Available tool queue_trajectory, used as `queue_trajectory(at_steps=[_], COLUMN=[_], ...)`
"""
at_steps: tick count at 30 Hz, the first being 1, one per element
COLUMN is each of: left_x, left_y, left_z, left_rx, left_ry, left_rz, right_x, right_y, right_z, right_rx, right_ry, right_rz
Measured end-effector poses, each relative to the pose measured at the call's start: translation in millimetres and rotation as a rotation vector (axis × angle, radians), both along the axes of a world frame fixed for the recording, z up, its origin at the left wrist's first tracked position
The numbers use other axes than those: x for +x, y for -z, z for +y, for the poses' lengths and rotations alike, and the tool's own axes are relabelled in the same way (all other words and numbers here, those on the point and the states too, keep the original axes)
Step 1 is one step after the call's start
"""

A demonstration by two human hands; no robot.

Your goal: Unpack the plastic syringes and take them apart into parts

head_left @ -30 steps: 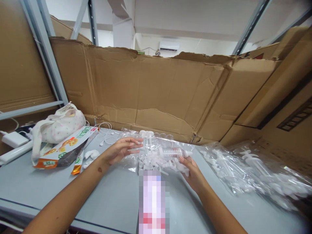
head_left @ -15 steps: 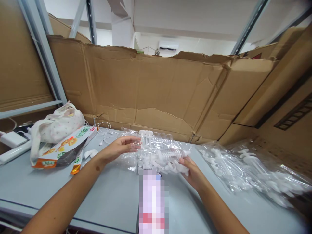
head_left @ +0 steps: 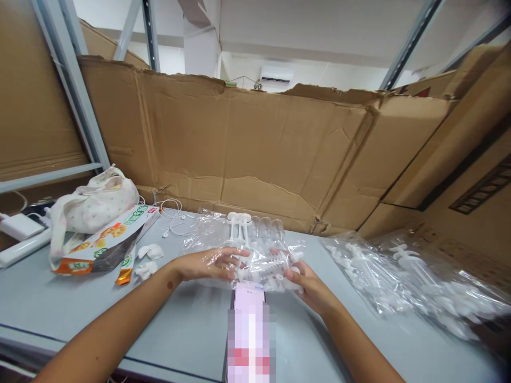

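Observation:
A clear plastic bag (head_left: 207, 226) lies on the grey table in front of me. It holds white plungers (head_left: 239, 221) with rounded ends, clear ribbed tubes (head_left: 271, 227) and a jumble of small white plastic parts (head_left: 255, 276). Fingers apart, my left hand (head_left: 217, 263) reaches in at the bag's left, with film over some fingertips. On the bag's right side, my right hand (head_left: 305, 279) grips the bag, thumb in front and fingers partly behind it; whether it also pinches a part inside, I cannot tell. Right below the bag lies a phone (head_left: 249, 306), its screen mostly blurred out.
More clear bags of white plunger parts (head_left: 371, 274) lie at the right. To the left are a snack box (head_left: 107, 242), crumpled tissues (head_left: 148, 260), white earphones (head_left: 171, 217), a white cloth bag (head_left: 96, 205) and a power strip (head_left: 24, 247). A cardboard wall (head_left: 255, 149) stands behind.
My left hand has moved right and toward me, from the bag's upper left to the white parts. My right hand has shifted slightly left. The plungers and tubes show more plainly.

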State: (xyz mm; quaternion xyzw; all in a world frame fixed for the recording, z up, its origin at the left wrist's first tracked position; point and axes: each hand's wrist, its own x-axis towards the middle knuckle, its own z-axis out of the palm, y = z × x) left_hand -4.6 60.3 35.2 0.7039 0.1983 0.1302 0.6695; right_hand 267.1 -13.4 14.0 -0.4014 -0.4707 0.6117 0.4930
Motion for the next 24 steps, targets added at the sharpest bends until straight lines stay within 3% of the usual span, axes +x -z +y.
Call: queue_trajectory(at_steps=[4,8,11,18,24], left_x=[3,2,1,1,-11], left_y=[5.8,1.4,-2.2,-6.9,-13.9], left_z=[-1,-1,1,10,13], left_rx=[0.004,0.076,0.171,0.557,0.79], left_ry=[-0.016,-0.124,-0.199,-0.572,-0.807], left_rz=[0.041,0.066,0.026,0.024,0.145], right_x=[-5,-1,6,17,33], right_y=[-3.1,-4.2,-5.0,-14.6,-6.6], right_z=[-1,1,3,8,17], right_rx=[-0.009,-0.009,-0.011,0.009,0.022], right_ry=[0.004,0.016,0.107,0.277,0.393], right_rz=[-0.029,-0.059,-0.066,-0.077,0.054])
